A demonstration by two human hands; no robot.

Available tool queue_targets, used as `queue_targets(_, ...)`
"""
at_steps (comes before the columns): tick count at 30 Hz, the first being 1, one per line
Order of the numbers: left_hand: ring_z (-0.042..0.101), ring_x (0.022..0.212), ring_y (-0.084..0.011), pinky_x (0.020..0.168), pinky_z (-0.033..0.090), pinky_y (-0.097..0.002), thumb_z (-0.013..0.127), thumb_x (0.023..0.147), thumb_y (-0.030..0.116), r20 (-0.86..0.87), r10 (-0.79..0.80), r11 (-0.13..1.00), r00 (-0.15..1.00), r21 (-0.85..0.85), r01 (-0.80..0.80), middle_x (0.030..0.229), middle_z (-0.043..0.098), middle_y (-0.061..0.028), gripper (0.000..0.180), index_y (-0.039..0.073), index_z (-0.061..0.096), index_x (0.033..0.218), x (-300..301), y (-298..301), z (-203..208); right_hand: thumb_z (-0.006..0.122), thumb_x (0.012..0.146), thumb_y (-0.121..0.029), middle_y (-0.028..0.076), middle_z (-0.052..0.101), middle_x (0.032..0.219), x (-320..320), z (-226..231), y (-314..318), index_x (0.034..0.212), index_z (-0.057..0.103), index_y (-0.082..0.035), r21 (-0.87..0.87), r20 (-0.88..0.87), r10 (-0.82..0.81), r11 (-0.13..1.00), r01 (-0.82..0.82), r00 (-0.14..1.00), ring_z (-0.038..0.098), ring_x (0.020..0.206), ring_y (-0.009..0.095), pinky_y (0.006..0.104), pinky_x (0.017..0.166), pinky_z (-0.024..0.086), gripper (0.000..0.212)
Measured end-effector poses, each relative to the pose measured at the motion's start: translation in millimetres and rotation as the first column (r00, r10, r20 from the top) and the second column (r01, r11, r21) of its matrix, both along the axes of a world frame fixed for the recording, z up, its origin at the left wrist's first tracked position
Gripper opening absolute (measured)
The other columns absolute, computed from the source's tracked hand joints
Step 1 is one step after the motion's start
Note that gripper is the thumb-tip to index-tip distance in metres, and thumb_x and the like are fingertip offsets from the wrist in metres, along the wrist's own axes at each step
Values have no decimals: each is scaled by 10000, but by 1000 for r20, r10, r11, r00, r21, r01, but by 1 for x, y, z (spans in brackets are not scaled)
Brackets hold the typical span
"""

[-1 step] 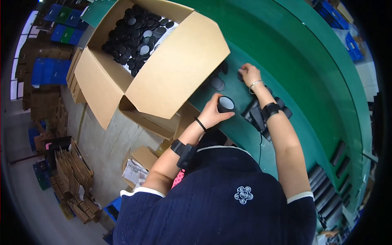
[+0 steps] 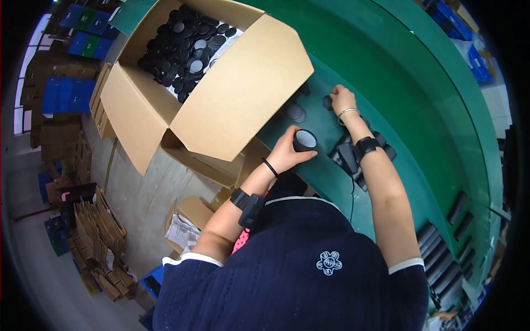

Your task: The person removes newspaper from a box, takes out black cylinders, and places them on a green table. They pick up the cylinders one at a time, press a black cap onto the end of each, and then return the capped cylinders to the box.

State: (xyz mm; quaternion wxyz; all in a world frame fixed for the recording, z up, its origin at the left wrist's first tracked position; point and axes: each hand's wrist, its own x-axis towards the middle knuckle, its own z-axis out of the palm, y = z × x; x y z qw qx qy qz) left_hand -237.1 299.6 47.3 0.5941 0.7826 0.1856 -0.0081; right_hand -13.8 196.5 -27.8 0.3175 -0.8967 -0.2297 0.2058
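Left hand [image 2: 288, 154] grasps black cup-like cylinder [image 2: 305, 141], pale round face up, thumb on near side. Right hand [image 2: 344, 101], farther and to right, has fingertips on dark disc [image 2: 327, 102]; can't tell if pinched or just touched. Cylinder sits left of and nearer than disc, well apart. Grey discs [image 2: 296, 113] between hands, on green surface [image 2: 326, 174]. Black cylinders [image 2: 346, 157] near right forearm. Far left: open carton [image 2: 243, 88], many black discs [image 2: 176, 55] inside.

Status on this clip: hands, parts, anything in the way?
Left hand gripping black cylinder, pale end up. Right hand at dark disc, grip unclear. Dark tubes crowding right forearm.
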Motion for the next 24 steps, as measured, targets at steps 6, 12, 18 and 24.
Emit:
queue_targets(6,585,920,-149,828,474,-292,828,651,207,10,20,977,1000,-211,-18,1004,617,-86,622,-16,514,1141,2,19,1,628,830,-166,192,637,1003,7,-31,-6,951,626,-37,-314,212,-100,935,164,972,623,939,370,462,812,505,177)
queue_targets(12,534,1051,-147,915,420,-289,814,673,162,110,-129,964,986,-221,150,1115,573,-80,589,21,538,1174,11,16,5,645,813,-65,114,646,849,-16,35,-41,887,620,-28,35,-25,-12,999,13,1000,624,735,183,284,718,509,87)
queue_targets(18,492,1129,-158,974,373,-301,806,661,140,287,-337,868,897,-274,414,1194,529,-67,568,52,567,1169,31,-31,26,595,822,48,33,610,896,-71,83,-123,997,657,30,615,-372,-31,740,271,928,585,802,77,206,753,491,187)
queue_targets(24,510,1125,-156,978,381,-296,798,655,121,268,-544,663,795,-444,603,1198,543,-69,580,53,560,1179,49,-97,50,594,841,43,32,600,912,-107,106,-215,1064,629,39,702,-337,-204,596,390,919,578,784,78,200,718,486,226)
